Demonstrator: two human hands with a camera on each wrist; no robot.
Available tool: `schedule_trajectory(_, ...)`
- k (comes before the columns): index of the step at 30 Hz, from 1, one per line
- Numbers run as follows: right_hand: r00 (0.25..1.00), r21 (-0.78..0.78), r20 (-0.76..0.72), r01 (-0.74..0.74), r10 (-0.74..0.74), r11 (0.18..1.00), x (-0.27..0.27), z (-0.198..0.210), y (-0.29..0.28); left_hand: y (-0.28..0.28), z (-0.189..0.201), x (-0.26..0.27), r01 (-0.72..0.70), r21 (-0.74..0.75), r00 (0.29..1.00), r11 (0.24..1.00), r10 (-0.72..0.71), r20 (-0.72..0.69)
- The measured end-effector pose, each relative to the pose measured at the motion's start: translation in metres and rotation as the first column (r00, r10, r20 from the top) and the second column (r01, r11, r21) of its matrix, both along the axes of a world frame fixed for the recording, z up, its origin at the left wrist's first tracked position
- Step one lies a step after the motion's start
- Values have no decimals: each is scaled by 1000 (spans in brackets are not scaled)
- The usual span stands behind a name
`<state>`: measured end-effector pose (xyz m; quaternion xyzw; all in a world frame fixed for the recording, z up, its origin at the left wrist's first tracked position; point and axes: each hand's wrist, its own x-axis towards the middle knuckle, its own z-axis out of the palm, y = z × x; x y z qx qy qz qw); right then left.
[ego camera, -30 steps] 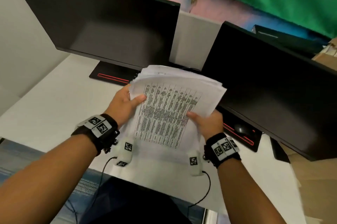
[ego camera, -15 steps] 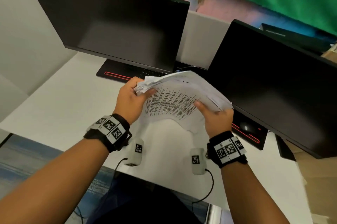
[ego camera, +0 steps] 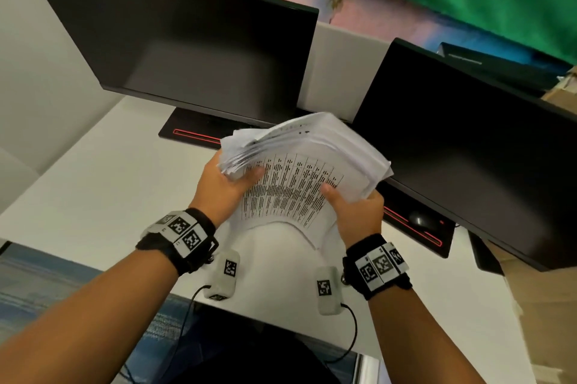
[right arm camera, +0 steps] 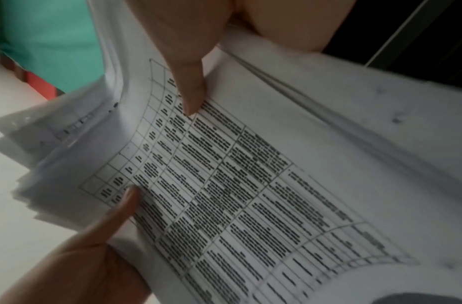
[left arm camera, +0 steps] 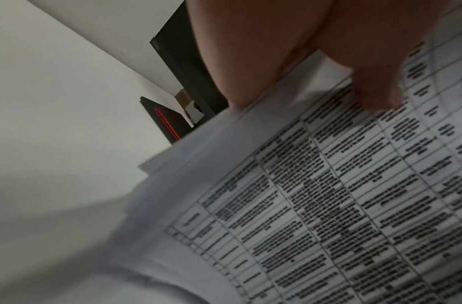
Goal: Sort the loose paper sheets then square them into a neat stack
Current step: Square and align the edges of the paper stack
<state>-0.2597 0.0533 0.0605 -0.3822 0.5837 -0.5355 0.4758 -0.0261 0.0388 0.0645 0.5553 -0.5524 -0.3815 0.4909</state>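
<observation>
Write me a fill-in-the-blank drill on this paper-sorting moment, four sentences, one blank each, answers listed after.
1. The paper stack is held by ____ hands at once.
2. The top sheet is printed with a ____ of text.
3. The left hand and right hand each press a ____ on the printed face.
4. Behind the papers stand two dark ____ on the white desk.

Missing words: both; table; thumb; monitors

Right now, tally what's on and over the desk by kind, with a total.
Monitors: 2
Monitor bases with a red stripe: 2
Paper stacks: 1, held by both hands
Tagged white pods on cables: 2
Total: 7
</observation>
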Motion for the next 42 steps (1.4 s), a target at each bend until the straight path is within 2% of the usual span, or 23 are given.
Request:
schedule_trajectory(2, 1000, 3, -2, 6, -6, 1000, 0, -3, 5, 5, -3, -2, 46, 64, 999, 997, -47, 1)
schedule_trajectory(4, 1000, -39, 1, 17, -17, 999, -3, 1, 4, 8, 2, -9, 45, 47, 998, 998, -43, -39)
schedule_trajectory(8, 997, -179, 45, 71, -64, 981, -6, 21, 0, 6, 21, -23, -147, -174, 988, 974, 136, -75)
schedule_trajectory(11, 996, -241, 23, 87, -84, 967, -6, 25, -5, -2, 24, -29, -234, -232, 971, 944, 214, -108)
schedule_trajectory(18, 995, -326, -12, 91, -100, 941, -4, 35, -5, -1, 37, -31, -148, -431, 985, 890, 170, 12)
schedule_trajectory(23, 987, -355, -92, 92, -133, 930, -4, 35, -3, -5, 42, -31, -230, -391, 961, 891, 271, 52)
schedule_trajectory(27, 990, -342, -87, 75, -111, 937, -4, 33, 0, -5, 42, -31, -281, -324, 958, 903, 286, -32)
schedule_trajectory(29, 991, -375, -76, 78, -114, 924, -2, 40, 2, -5, 45, -31, -262, -341, 965, 903, 256, -62)
schedule_trajectory(32, 988, -446, -101, 63, -121, 893, -1, 47, 1, -4, 49, -30, -198, -402, 979, 894, 203, -30)
schedule_trajectory(36, 972, -464, -158, 81, -173, 882, 0, 41, 1, -5, 47, -30, -243, -376, 967, 894, 256, -15)
schedule_trajectory(42, 976, -451, -128, 102, -177, 887, 4, 31, 4, -4, 45, -30, -241, -339, 970, 909, 238, -54)
